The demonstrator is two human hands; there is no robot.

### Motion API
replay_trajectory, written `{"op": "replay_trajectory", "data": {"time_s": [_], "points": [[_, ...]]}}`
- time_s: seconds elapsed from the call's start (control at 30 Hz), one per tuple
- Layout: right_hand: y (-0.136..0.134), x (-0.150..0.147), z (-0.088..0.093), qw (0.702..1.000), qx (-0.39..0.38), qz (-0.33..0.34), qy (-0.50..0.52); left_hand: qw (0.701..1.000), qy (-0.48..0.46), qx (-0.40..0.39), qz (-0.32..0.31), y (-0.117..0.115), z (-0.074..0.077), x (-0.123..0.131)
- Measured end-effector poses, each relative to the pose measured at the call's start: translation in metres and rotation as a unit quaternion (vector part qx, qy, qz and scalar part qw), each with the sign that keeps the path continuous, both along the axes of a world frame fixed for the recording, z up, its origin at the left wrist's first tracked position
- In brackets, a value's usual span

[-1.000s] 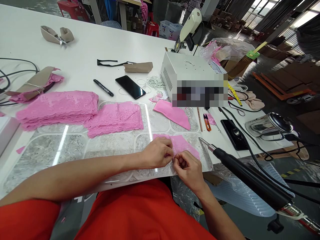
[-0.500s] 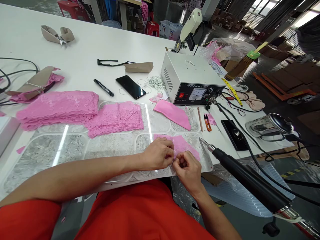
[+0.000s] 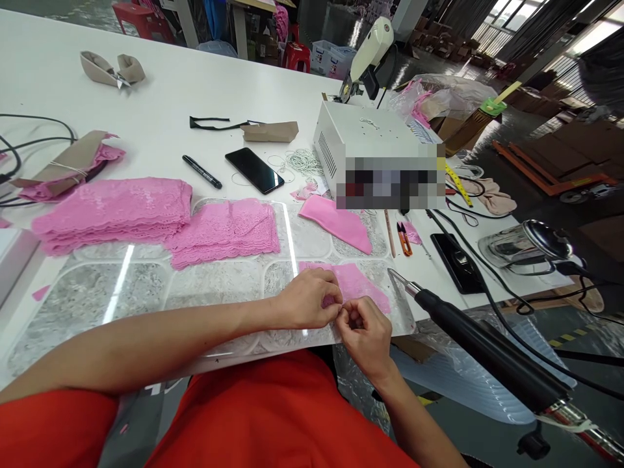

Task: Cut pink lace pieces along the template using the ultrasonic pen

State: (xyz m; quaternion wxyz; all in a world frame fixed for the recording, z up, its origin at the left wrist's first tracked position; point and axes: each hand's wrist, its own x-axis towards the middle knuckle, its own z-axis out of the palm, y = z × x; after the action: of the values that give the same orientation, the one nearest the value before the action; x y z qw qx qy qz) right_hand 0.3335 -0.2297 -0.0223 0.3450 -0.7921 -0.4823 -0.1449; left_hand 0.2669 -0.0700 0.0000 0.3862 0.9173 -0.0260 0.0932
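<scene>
A small pink lace piece (image 3: 358, 283) lies on the glass-topped panel (image 3: 146, 286) at the table's near edge. My left hand (image 3: 307, 299) rests on its left end with fingers curled, pinching the fabric. Touching it from the right, my right hand (image 3: 363, 335) is closed in a pinch on the same edge. Two stacks of pink lace (image 3: 117, 211) lie to the left. A plain pink fabric piece (image 3: 336, 221) lies just beyond my hands.
A black hand-held tool with a metal tip (image 3: 478, 351) juts over the table edge at right. Beyond are a white control box (image 3: 370, 146), orange snips (image 3: 403, 237), a pencil (image 3: 389, 233), a phone (image 3: 253, 169), a marker (image 3: 201, 171), cables (image 3: 29, 130) and a steel kettle (image 3: 524, 244).
My hands stay pinched together on the lace; the right hand has shifted slightly toward me and the fingers have reworked their grip.
</scene>
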Motion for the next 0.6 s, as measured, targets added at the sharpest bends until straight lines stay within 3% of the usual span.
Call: {"op": "replay_trajectory", "data": {"time_s": [0.6], "points": [[0.0008, -0.0002, -0.003, 0.999, 0.021, 0.007, -0.03, 0.999, 0.044, -0.005, 0.001, -0.0011, 0.0024, 0.0026]]}}
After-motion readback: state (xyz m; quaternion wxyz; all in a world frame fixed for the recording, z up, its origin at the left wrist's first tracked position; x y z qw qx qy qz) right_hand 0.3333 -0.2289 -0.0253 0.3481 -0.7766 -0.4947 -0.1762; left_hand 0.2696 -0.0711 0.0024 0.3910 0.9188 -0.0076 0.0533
